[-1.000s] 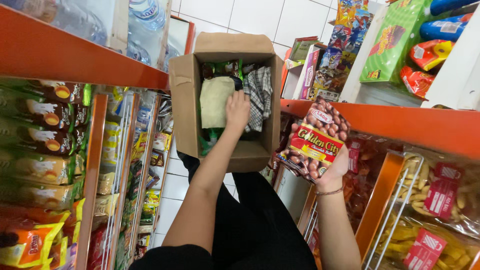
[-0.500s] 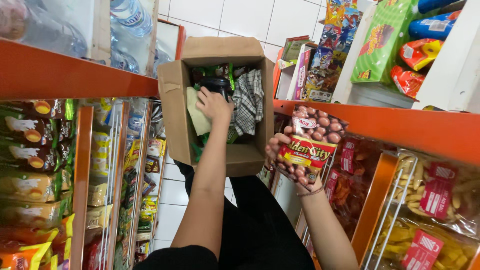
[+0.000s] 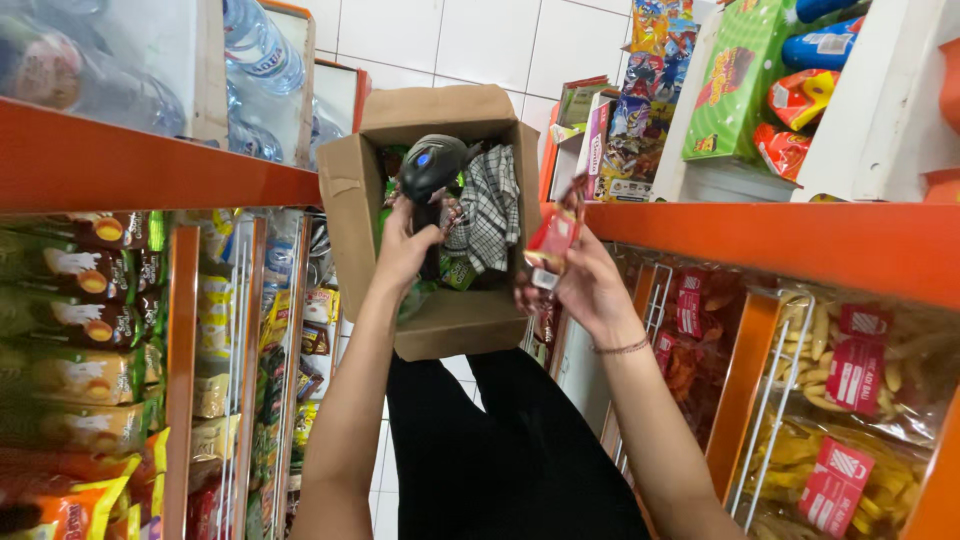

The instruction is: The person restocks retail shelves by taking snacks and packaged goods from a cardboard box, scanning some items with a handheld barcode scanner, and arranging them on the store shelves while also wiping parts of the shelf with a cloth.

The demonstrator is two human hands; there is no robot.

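Our left hand [image 3: 405, 250] gripped black handheld scanner [image 3: 430, 170] over cardboard box [image 3: 450, 320]; our right hand [image 3: 585, 285] clutched red snack packet [image 3: 553, 238], likely edge-on.

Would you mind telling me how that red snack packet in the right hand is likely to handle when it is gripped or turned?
The red snack packet looks thin and creased where the right hand pinches it, so it is probably floppy. Its glossy film may be somewhat slippery. It seems light, since a few fingers carry it.
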